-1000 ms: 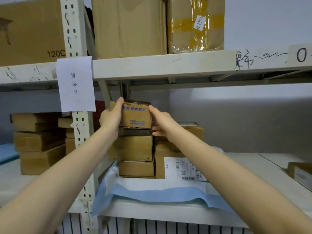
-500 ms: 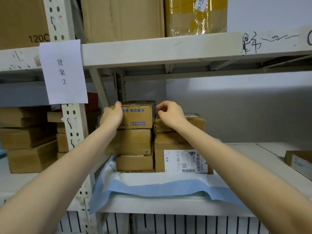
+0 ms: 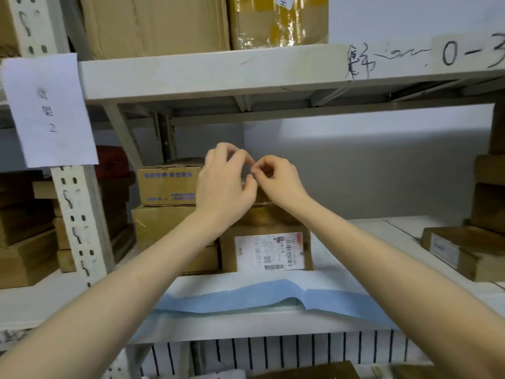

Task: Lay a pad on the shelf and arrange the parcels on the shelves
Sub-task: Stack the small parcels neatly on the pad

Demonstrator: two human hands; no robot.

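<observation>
A blue pad (image 3: 273, 296) lies on the white shelf (image 3: 246, 325), its front edge hanging over. On it stand two stacks of brown parcels. The left stack is topped by a parcel with blue print (image 3: 166, 184). The right stack has a parcel with a white shipping label (image 3: 269, 251) at the bottom. My left hand (image 3: 224, 184) and my right hand (image 3: 278, 180) hover together over the right stack, fingertips almost touching. Neither holds anything. The left fingers are loosely curved; the right fingers are curled in. The top of the right stack is hidden behind them.
A perforated upright post (image 3: 79, 222) with a paper sign (image 3: 49, 110) stands at the left, with more brown boxes (image 3: 24, 242) beyond it. The upper shelf (image 3: 218, 75) carries large cartons. A flat labelled parcel (image 3: 464, 250) and stacked boxes sit at the right.
Both hands let go of the blue-printed parcel, now resting on the left stack. They moved right and came together above the right stack. The view shifted right.
</observation>
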